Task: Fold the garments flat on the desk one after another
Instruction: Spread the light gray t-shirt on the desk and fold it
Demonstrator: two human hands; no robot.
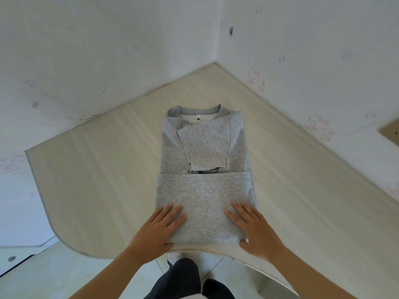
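Pale wooden desk (97,180) is carrying a grey sweatshirt (205,147) (hem folded up); left hand (159,229) and right hand (252,229) are pressing it, fingers flat, grasping nothing.

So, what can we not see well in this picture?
Head view:
- Neck label of the sweatshirt: print too small to read.
- Dark strip at the fold: mostly hidden under folded cloth.
- Left hand and right hand: palms hidden against cloth.
- Desk: cut off by right edge.
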